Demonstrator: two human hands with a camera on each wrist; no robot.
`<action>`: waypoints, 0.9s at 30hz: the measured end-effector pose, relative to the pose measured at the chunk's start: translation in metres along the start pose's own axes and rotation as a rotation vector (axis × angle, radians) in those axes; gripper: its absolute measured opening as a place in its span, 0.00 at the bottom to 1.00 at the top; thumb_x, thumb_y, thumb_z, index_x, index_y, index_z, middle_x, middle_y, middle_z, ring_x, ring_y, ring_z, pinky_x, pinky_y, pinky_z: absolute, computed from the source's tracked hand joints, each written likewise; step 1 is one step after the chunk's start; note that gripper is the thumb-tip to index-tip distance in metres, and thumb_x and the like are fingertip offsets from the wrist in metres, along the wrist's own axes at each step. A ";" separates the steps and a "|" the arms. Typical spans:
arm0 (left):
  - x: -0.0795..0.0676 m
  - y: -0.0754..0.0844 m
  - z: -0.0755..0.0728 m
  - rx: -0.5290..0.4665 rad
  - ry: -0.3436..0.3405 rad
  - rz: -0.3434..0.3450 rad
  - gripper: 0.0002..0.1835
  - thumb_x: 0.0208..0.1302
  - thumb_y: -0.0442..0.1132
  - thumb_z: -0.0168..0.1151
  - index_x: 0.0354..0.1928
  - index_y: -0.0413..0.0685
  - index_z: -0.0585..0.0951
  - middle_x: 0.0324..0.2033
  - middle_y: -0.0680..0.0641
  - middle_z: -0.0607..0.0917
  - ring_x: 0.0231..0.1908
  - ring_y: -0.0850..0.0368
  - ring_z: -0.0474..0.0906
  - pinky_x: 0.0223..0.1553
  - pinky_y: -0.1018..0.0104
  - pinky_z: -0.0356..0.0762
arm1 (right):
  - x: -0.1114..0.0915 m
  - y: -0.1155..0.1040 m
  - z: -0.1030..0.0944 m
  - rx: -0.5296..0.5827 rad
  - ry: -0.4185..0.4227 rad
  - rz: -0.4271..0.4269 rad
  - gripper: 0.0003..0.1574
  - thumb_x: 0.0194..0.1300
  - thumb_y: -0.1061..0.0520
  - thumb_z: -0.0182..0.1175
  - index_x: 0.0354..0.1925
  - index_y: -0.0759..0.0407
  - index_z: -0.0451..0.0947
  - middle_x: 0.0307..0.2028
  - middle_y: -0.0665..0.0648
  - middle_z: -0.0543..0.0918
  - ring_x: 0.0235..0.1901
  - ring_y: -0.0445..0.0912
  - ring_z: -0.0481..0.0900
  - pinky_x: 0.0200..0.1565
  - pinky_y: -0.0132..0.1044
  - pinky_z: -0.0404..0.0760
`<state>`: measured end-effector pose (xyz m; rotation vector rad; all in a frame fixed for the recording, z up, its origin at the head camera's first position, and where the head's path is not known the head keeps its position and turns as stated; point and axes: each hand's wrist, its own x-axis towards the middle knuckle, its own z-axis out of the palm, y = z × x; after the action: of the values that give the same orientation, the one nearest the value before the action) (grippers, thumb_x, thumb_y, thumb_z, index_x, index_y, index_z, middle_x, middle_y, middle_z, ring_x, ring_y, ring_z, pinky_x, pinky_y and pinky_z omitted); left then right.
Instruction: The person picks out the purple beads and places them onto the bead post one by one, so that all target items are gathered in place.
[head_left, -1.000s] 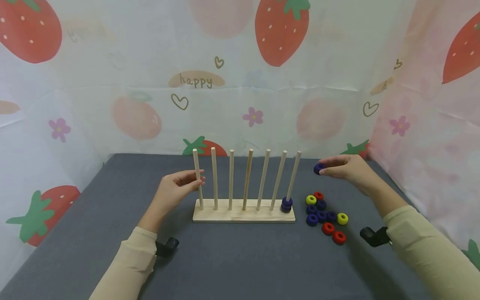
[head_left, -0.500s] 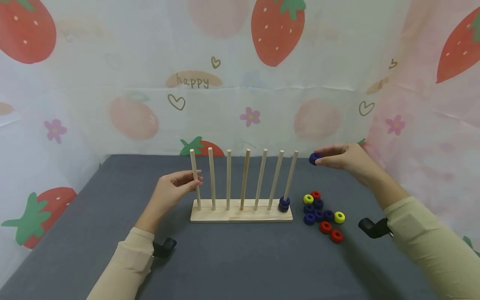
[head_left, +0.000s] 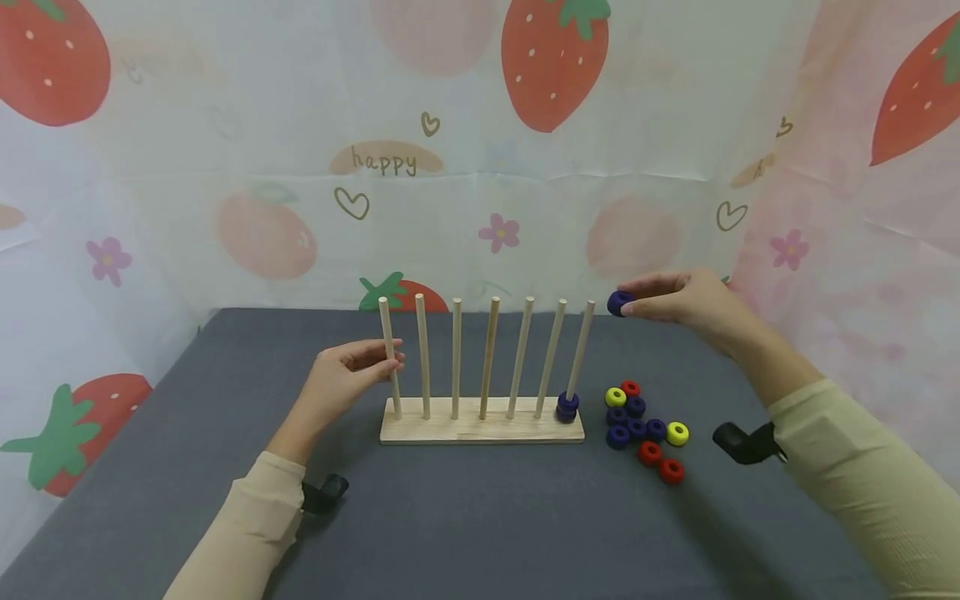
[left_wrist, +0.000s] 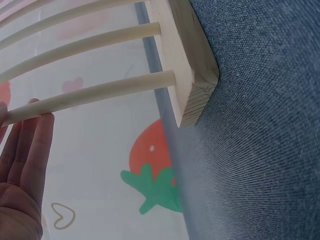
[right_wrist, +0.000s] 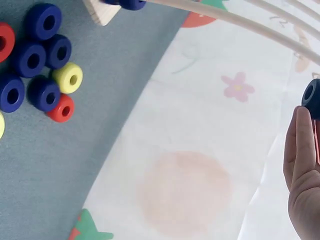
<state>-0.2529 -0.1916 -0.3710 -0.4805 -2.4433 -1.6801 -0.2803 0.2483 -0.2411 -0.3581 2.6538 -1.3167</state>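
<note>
A wooden rack (head_left: 480,431) with a row of upright pegs stands on the table. My left hand (head_left: 347,377) pinches the leftmost peg (head_left: 387,333) between thumb and fingers; in the left wrist view the fingertips (left_wrist: 46,120) lie against that peg. Between the thumb and fingers of my right hand (head_left: 693,307) is a blue ring (head_left: 620,302), raised level with the peg tops and just right of the rightmost peg (head_left: 581,350). Two blue rings (head_left: 567,407) are stacked at the foot of that peg. The other pegs are bare.
Right of the rack lies a loose group of blue rings (head_left: 618,437), yellow rings (head_left: 677,433) and red rings (head_left: 672,472) on the grey tabletop (head_left: 450,517). A strawberry-print cloth (head_left: 555,208) hangs behind the table and along its sides.
My right hand has risen and moved left with the blue ring, closer to the top of the rightmost peg. The left hand keeps its hold on the leftmost peg.
</note>
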 end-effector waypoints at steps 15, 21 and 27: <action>-0.001 0.003 0.001 0.014 0.003 -0.013 0.20 0.68 0.41 0.65 0.59 0.42 0.81 0.51 0.33 0.86 0.45 0.64 0.87 0.48 0.65 0.87 | 0.003 -0.016 0.002 0.014 -0.007 -0.043 0.33 0.65 0.45 0.67 0.62 0.59 0.77 0.44 0.35 0.86 0.49 0.33 0.82 0.59 0.33 0.80; -0.001 0.003 0.001 0.001 0.000 -0.014 0.21 0.67 0.39 0.65 0.60 0.40 0.81 0.51 0.35 0.86 0.43 0.71 0.85 0.49 0.65 0.87 | 0.004 -0.021 0.004 0.040 -0.003 -0.035 0.30 0.64 0.46 0.68 0.61 0.55 0.79 0.44 0.36 0.87 0.50 0.33 0.81 0.61 0.39 0.78; -0.002 0.003 0.001 0.002 0.005 -0.010 0.21 0.68 0.39 0.65 0.60 0.40 0.81 0.51 0.35 0.86 0.45 0.63 0.87 0.47 0.71 0.86 | 0.004 -0.027 0.008 0.063 -0.001 -0.054 0.27 0.64 0.49 0.68 0.59 0.55 0.81 0.44 0.39 0.88 0.49 0.34 0.83 0.59 0.34 0.80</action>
<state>-0.2500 -0.1901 -0.3693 -0.4646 -2.4475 -1.6805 -0.2786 0.2252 -0.2250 -0.4255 2.6122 -1.4116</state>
